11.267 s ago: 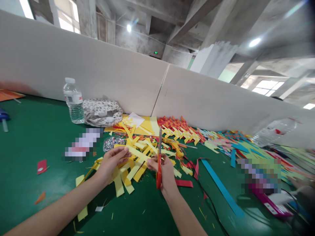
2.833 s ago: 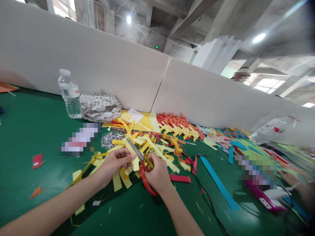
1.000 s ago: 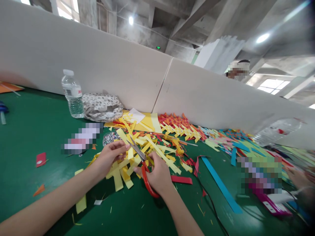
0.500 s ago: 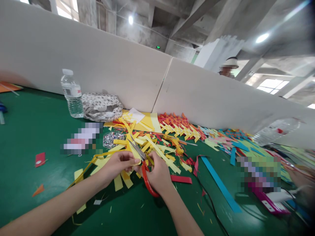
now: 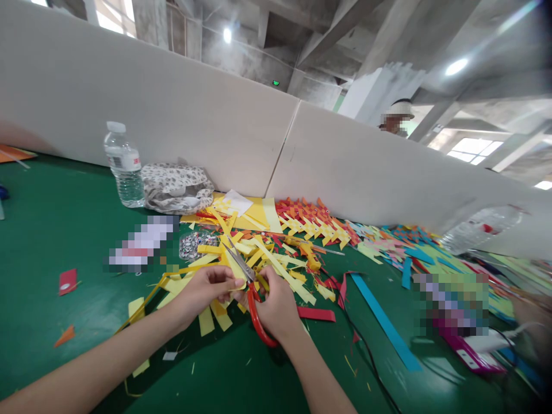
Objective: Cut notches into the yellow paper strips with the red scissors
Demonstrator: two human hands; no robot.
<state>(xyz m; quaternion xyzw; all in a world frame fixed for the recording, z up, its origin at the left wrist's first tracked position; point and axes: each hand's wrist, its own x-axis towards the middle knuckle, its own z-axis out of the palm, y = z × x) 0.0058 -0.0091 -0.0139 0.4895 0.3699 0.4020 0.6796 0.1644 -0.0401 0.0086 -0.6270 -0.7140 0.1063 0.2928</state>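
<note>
In my right hand (image 5: 276, 305) is a pair of scissors (image 5: 259, 322) with red handles, the metal blades pointing up and to the left, slightly apart. My left hand (image 5: 218, 283) pinches a yellow paper strip (image 5: 234, 269) that lies beside the blades. Whether the blades touch the strip I cannot tell. Around both hands lies a loose heap of yellow paper strips (image 5: 280, 268). Just behind the left hand is a clear bag of small googly eyes (image 5: 196, 245). A red strip (image 5: 317, 314) shows to the right of my right wrist.
A water bottle (image 5: 125, 167) stands at the back left beside a spotted cloth bag (image 5: 177, 187). Folded paper pieces (image 5: 306, 215) line the white partition (image 5: 207, 109). A black cable (image 5: 366, 351) and a blue strip (image 5: 386, 322) cross the green table (image 5: 64, 241). Someone's hand (image 5: 532, 310) is at far right.
The whole view has shifted very slightly to the left. Both hands, the scissors and the yellow strip keep nearly the same pose.
</note>
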